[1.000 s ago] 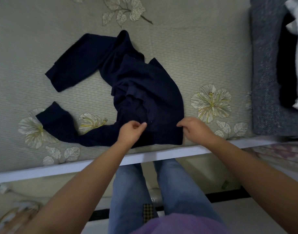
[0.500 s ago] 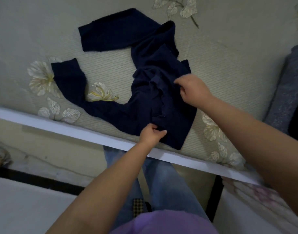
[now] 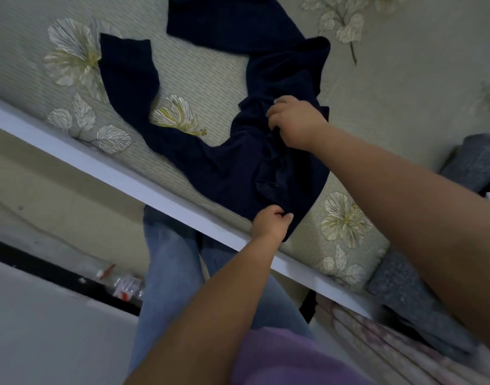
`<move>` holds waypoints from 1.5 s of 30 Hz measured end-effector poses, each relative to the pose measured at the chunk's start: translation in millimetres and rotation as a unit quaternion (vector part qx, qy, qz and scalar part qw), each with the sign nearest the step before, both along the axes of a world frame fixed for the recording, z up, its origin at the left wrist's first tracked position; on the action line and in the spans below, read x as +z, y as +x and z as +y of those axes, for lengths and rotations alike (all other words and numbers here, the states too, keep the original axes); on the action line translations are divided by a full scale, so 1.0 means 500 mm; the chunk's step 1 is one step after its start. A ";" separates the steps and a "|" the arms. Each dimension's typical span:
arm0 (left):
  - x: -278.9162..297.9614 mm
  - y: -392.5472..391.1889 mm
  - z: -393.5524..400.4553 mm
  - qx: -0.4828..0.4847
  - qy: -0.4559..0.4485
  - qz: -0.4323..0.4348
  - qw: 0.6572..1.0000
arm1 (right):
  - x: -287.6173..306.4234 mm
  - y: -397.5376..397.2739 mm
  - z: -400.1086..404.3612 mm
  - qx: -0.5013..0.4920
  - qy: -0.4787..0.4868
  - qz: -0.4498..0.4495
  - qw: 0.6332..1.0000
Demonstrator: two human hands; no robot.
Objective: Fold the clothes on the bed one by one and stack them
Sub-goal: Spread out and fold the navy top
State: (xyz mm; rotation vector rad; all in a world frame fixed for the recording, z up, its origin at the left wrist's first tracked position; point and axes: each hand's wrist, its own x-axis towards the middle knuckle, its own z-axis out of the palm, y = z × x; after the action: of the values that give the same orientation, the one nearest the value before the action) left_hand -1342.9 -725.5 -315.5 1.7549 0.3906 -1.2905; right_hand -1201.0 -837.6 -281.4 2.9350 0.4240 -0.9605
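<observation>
Sweater (image 3: 238,168) on the bed (image 3: 405,107), blanket (image 3: 405,295) to its right

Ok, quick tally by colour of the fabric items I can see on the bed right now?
Navy: 1, the long-sleeved top, pinched by the left hand and gripped by the right hand.
Grey: 1, the blanket at the bed's right edge.
Total: 2.

Open bed (image 3: 405,112) surface is seen right of and beyond the navy garment (image 3: 238,173). The near-left strip is narrowed by its two spread sleeves. The right edge is blocked by a grey folded blanket (image 3: 410,295). Access along the white bed rail (image 3: 105,168) is unobstructed on the left.
</observation>
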 end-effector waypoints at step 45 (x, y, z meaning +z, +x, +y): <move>1.122 0.530 -0.101 -0.026 -0.021 -0.842 0.538 | 1.050 -0.008 -0.250 -0.335 0.274 -0.748 0.504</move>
State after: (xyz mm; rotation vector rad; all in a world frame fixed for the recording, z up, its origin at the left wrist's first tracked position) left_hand -1077.8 -776.2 245.3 2.0881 -0.8230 0.7711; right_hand -1205.0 -962.5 243.4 2.8456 -0.6478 2.1987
